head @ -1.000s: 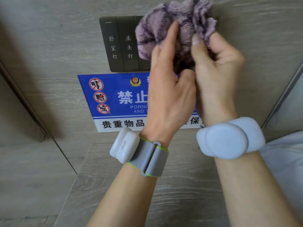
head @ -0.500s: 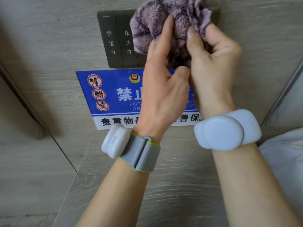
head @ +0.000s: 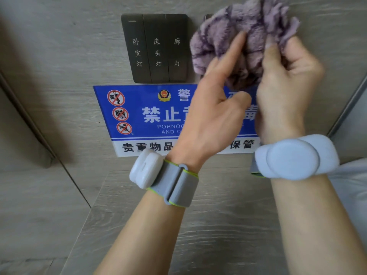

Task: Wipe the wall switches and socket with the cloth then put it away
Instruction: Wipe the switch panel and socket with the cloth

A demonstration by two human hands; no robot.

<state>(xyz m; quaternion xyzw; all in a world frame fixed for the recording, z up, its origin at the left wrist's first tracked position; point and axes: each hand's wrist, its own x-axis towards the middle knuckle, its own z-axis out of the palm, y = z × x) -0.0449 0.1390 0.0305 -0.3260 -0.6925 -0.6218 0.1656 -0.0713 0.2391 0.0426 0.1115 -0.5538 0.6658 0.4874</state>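
Note:
A dark three-rocker switch panel (head: 156,48) with white Chinese labels is set in the wood-grain wall. To its right, a bunched purple fluffy cloth (head: 242,34) is pressed against the wall and hides a second dark plate, of which only a thin left edge (head: 205,16) shows. My right hand (head: 286,82) grips the cloth from below and from the right. My left hand (head: 214,114) has its fingers stretched up onto the cloth's lower left, thumb apart. The socket cannot be made out.
A blue and white warning sign (head: 151,120) is fixed to the wall under the switches. A wood-grain shelf top (head: 218,225) runs beneath my forearms. White bedding (head: 353,185) lies at the right edge. A lower wood surface (head: 29,195) sits to the left.
Both hands and the cloth have shifted right along the wall, off the three-rocker panel. All three rockers now show, where the cloth covered the right one before.

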